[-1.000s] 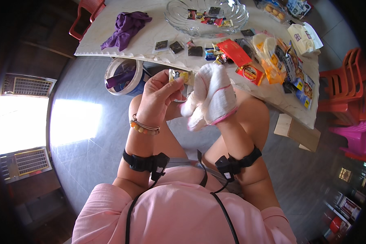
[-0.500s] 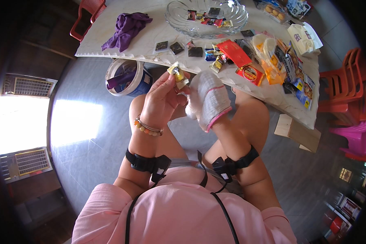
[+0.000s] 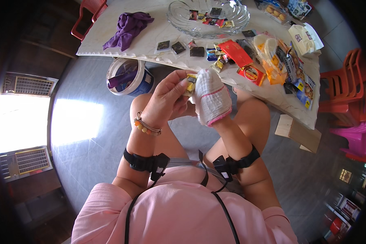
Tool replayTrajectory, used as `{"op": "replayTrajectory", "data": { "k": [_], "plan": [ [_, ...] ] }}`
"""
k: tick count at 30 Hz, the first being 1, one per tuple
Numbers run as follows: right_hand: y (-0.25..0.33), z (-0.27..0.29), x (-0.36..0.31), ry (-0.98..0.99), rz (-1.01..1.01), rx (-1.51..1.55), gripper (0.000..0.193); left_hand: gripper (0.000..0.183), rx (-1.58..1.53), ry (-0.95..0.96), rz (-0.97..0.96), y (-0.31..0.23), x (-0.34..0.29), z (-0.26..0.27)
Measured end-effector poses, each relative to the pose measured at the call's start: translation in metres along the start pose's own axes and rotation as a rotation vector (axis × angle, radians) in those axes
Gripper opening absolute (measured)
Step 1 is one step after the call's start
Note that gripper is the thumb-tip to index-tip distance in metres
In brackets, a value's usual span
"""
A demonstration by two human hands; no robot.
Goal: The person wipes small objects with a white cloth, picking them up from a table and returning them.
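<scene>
My left hand point(image 3: 166, 95), with a beaded bracelet at the wrist, pinches a small yellow-wrapped candy point(image 3: 190, 85) between thumb and fingers. Over my right hand point(image 3: 212, 99) is a white fabric glove with pink trim, which hides its fingers. The gloved hand meets the candy's right side; whether it grips the wrapper is hidden. Both hands are above my lap, just in front of the table edge. Closest on the tabletop are flat dark square packets point(image 3: 197, 51), small wrapped candies point(image 3: 218, 64) and a red packet point(image 3: 236, 53).
A clear glass bowl point(image 3: 179, 28) with several wrapped sweets stands on the marble-look table point(image 3: 150, 49). A purple cloth point(image 3: 128, 30) lies left of it, snack bags point(image 3: 290, 67) at the right. On the floor are a bucket point(image 3: 140, 81) and a wooden stool point(image 3: 297, 132). Red chairs point(image 3: 345, 85) stand at right.
The candy has shifted slightly right and down, against the gloved hand. My right hand has turned and come closer to the left fingers. Things on the table stay where they were.
</scene>
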State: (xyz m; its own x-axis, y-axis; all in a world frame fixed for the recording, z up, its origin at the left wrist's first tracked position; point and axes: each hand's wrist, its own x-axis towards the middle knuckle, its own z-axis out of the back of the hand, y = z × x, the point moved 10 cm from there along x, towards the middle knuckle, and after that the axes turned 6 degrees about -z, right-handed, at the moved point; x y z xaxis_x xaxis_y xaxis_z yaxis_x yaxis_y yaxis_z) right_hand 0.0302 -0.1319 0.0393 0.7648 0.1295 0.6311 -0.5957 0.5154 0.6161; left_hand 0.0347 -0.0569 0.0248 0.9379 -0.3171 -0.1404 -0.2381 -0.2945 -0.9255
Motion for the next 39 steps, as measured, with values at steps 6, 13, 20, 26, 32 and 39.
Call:
{"op": "replayTrajectory", "data": {
  "k": [6, 13, 20, 26, 32, 39],
  "plan": [
    [-0.059, -0.035, -0.017, 0.273, -0.620, 0.462, 0.028, 0.040, 0.194, -0.042, -0.114, -0.013, 0.003, 0.006],
    [-0.037, -0.040, -0.019, 0.302, -0.886, 0.849, 0.020, 0.037, 0.214, -0.092, -0.121, -0.004, 0.002, 0.014],
    [-0.030, -0.034, -0.003, 0.401, -0.373, 0.129, 0.019, 0.029, 0.221, -0.078, -0.176, -0.014, 0.004, 0.013],
    [-0.049, -0.032, -0.016, 0.297, -0.695, 0.670, 0.024, 0.023, 0.117, -0.146, -0.123, -0.016, -0.002, 0.018],
    [-0.029, -0.025, 0.000, 0.425, -0.493, 0.238, 0.024, 0.021, 0.244, -0.073, -0.085, -0.010, -0.002, 0.016],
    [-0.045, -0.026, 0.004, 0.325, -0.541, 0.360, 0.018, 0.013, 0.463, -0.228, -0.415, -0.042, -0.003, 0.018]
  ]
}}
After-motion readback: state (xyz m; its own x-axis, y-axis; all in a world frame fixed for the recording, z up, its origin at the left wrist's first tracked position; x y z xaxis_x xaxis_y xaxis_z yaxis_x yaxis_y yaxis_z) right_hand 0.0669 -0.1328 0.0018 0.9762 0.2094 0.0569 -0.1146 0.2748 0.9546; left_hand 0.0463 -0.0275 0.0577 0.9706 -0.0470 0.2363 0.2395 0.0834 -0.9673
